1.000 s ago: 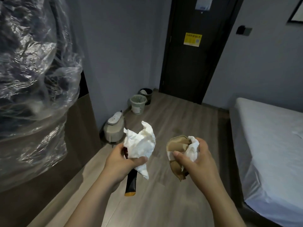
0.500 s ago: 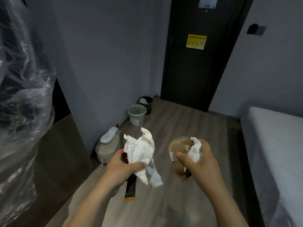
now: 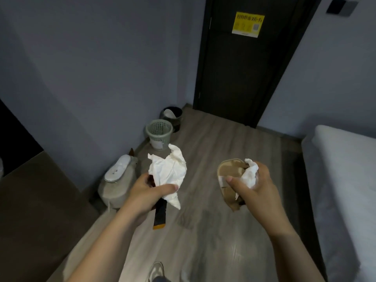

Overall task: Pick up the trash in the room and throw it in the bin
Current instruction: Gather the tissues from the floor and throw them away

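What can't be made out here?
Head view:
Dark wrapper: top hidden by left hand and white tissue.
Brown item: crumpled in right hand, unidentifiable.
Black bin: contents too small, base behind green basket.
Yellow door sign: small print blurred.
Bed: cut off by right edge.

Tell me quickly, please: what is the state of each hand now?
Left hand: grips a crumpled white tissue and a dark wrapper with an orange end.
Right hand: grips crumpled brown paper and a small white tissue.
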The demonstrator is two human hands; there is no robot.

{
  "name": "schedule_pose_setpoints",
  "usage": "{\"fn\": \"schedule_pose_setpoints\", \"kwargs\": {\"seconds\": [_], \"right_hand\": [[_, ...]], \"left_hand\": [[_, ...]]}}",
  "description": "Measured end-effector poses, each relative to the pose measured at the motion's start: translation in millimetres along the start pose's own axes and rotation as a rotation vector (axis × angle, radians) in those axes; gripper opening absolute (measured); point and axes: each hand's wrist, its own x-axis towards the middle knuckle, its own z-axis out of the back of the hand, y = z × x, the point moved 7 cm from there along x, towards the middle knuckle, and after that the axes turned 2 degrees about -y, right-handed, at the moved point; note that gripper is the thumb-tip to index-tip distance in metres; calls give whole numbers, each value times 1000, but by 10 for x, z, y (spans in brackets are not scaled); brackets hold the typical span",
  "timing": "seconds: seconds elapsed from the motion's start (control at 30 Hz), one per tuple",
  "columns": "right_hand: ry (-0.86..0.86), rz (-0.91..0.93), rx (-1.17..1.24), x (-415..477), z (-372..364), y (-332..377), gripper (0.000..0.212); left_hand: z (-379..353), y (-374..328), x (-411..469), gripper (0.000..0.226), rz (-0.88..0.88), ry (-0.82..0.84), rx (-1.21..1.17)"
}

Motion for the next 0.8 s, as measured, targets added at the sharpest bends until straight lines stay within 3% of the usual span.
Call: {"fn": "schedule_pose_setpoints", "kwargs": {"seconds": [0.17,0.37,0.53,0.63,0.8], "right_hand": [[4,-39,-29,623,-380,73,61],[29,-117,-50,1162,-810,7,57],[68,-165,-95,1347,-1031,-244,66],[133,-199,-118,1373,-1139,-406,62],[328,-211,-194,1383,-1410,-826,53]], "left_hand": [[41,-223,717,49,24,51,34],[191,-174,1436,70,117,76,142],[278,-16,1714,50,173,59,170],[326,126,1758,34,202,20,177],[510,559,1670,44,261,-101,222]]}}
